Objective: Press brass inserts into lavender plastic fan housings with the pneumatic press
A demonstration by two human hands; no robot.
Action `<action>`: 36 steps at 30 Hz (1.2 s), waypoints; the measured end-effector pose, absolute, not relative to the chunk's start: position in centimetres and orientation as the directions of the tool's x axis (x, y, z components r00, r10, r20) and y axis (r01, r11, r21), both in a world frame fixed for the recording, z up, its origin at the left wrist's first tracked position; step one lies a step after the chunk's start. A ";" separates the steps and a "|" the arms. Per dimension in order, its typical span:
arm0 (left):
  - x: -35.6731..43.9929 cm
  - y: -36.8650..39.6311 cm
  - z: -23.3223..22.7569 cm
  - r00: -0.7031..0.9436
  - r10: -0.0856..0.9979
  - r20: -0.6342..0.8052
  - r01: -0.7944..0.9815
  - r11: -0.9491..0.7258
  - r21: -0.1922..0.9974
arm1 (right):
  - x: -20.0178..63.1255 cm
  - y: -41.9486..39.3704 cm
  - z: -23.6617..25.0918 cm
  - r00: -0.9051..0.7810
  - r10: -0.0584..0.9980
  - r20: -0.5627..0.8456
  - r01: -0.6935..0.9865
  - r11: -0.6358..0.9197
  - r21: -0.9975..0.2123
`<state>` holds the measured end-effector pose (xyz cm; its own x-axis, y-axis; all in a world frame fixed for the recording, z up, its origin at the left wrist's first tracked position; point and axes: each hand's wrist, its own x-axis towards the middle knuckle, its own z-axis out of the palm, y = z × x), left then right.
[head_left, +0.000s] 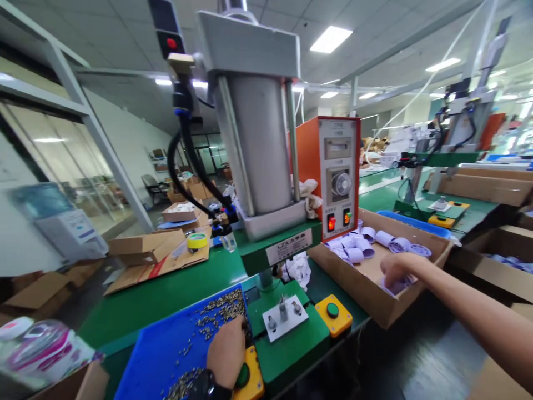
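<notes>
Take the tall grey metal press with the round cylinder (262, 144) as the landmark. Your left hand (227, 351) is low, on the left side of the press, above the shallow blue plastic tray (154, 340). Its back is turned upward, and the fingers bend down near the tray edge that is closest to the press. The fingertips are hidden, so I cannot tell if they pinch a piece or are spread. The small brass-coloured and dark metal pieces (222, 309) lie scattered in this tray, left of the press, some just beyond your fingers and others beside your wrist, where you wear a dark watch (205, 386). A yellow button box with a green button (255, 379) is just beside this hand, at the front of the press.

Your right hand (395, 269) is on the right side of the press, with the arm reaching into the open brown cardboard box (358, 293). The fingers are curled downward upon the light purple hollow rolls (353, 255). One roll is directly under the fingers, but I cannot tell if they grip it firmly. The other rolls lie loose in the same box, mostly between this hand and the press.

On the green base of the press, the white metal plate with two bolts (288, 326) lies between your two hands, touched by neither.
</notes>
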<state>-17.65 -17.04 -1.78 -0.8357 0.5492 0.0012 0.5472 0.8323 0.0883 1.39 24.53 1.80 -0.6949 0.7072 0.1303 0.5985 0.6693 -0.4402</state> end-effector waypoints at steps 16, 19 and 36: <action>-16.7 -17.5 -2.2 -0.862 0.506 0.026 0.506 0.859 0.080 | -8.1 1.7 -2.4 -0.804 0.484 0.346 -0.456 -0.127 -0.881; -16.6 -17.5 -2.3 -0.868 0.496 0.024 0.496 0.864 0.086 | -8.3 1.8 -2.2 -0.836 0.394 0.381 -0.438 -0.060 -0.897; -10.5 -22.6 -3.4 -0.756 0.586 0.292 0.652 0.715 0.252 | -7.0 0.5 -3.8 -0.784 0.341 0.519 -0.330 0.480 -0.813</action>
